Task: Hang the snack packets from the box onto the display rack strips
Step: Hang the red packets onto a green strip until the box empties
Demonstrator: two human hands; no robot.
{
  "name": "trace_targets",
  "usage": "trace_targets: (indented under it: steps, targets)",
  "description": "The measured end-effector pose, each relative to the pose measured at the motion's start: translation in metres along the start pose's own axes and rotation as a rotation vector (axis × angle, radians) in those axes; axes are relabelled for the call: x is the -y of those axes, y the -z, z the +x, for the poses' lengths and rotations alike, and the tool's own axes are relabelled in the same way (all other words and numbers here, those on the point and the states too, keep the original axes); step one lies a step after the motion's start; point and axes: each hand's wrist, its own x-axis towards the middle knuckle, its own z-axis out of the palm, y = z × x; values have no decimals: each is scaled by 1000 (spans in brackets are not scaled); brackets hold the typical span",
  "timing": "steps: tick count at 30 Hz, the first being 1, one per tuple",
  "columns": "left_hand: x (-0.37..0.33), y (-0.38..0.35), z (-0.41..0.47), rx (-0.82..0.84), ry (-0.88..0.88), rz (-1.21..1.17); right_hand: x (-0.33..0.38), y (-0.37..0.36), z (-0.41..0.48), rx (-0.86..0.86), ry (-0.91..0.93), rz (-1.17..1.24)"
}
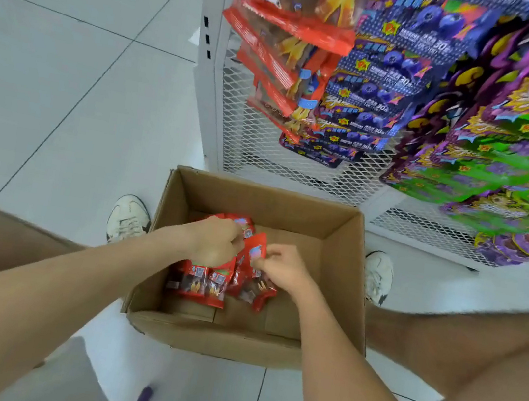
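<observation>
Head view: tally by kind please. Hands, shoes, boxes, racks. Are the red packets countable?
Hands: 2 (left hand, right hand)
Shoes: 2 (left shoe, right shoe)
Box: 1
Rack: 1
Total: 6
Red packets in the box overlap under the hands, so no reliable count.

The number "30" can be read on several blue blueberry packets hanging on the display rack. The characters beside it are blurred. Print on the red packets is illegible.
</observation>
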Motion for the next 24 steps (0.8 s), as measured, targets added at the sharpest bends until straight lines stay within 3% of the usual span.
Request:
trace_targets:
  steps: [5,7,10,14,15,19,24]
  targets:
    - [-29,27,-32,-102,-10,-813,84,31,-46,-106,425,-11]
    - [-31,38,-41,-188,-56,-920,107,44,-71,-42,497,-19]
    - [-28,52,-56,-305,-90,-920,132,63,-103,-18,543,-52]
    - [-18,66,-67,-401,-185,-733,152,86,-123,-487,594,37]
    - [-22,70,-73,-407,-210,-725,155,88,-126,-528,578,54]
    - [-51,95,-121,-462,-346,-679,168,95,-141,-403,603,-90]
    - [-84,143,-157,-679,-499,-625,221,121,-189,-389,794,16]
